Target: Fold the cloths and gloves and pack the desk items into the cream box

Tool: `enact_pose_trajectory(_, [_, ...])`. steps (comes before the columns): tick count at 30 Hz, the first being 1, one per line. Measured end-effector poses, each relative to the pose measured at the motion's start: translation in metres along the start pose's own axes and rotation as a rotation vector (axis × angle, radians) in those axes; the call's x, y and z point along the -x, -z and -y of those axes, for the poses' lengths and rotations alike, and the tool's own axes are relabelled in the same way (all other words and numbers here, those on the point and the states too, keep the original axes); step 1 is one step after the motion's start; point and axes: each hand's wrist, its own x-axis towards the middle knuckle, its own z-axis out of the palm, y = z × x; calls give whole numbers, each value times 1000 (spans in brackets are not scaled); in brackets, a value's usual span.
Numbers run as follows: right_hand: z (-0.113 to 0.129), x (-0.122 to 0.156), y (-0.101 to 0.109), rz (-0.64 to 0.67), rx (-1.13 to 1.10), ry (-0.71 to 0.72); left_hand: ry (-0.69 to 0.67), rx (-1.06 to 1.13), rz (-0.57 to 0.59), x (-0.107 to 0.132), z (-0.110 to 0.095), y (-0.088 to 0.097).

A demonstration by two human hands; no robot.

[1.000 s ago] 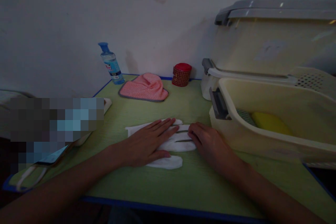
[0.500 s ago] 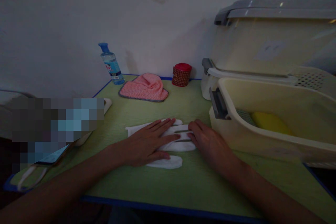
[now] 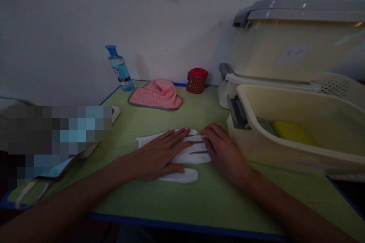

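Observation:
A white glove (image 3: 189,157) lies spread on the green tabletop, its fingers pointing right and its thumb toward me. My left hand (image 3: 161,155) rests flat across the glove's palm, fingers stretched out and apart. At the tips of the glove's upper fingers is my right hand (image 3: 225,153), its fingers bent and closed on the fabric there. Its thumb is hard to make out. The glove's cuff shows beyond my left wrist.
Behind the glove are a pink cloth (image 3: 156,95), a blue bottle (image 3: 119,69) and a red-lidded woven container (image 3: 196,81). A cream bin (image 3: 273,152) stands close on the right, holding a yellow item (image 3: 293,133). A lidded bin (image 3: 270,49) is behind it. A partly blurred device (image 3: 57,171) lies left.
My right hand has shifted slightly left and up across the glove's fingertips, toward its upper fingers. My left hand stays flat in the same place.

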Motion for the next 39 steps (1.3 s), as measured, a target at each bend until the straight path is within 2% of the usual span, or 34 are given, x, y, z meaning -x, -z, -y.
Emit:
enact_pose_trajectory(5, [3, 1, 1, 50, -12, 94, 7, -8, 3, 0, 0, 0])
enact_pose_trajectory(13, [3, -1, 5, 202, 76, 37, -1, -38, 13, 0, 1, -1])
enact_pose_trajectory(21, [3, 1, 7, 234, 129, 19, 7, -44, 17, 1, -1, -1])
enact_pose_trajectory(28, [6, 2, 5, 150, 148, 46, 5, -49, 0, 1, -1, -1])
enact_pose_trajectory(32, [10, 3, 6, 22, 88, 110, 18, -62, -33, -2, -1, -4])
enact_pose_trajectory(35, [14, 3, 8, -58, 24, 232, 85, -65, -88, -9, -1, -7])
enact_pose_trajectory(39, [16, 3, 9, 0, -6, 412, 147, -51, -140, -13, 1, -7])
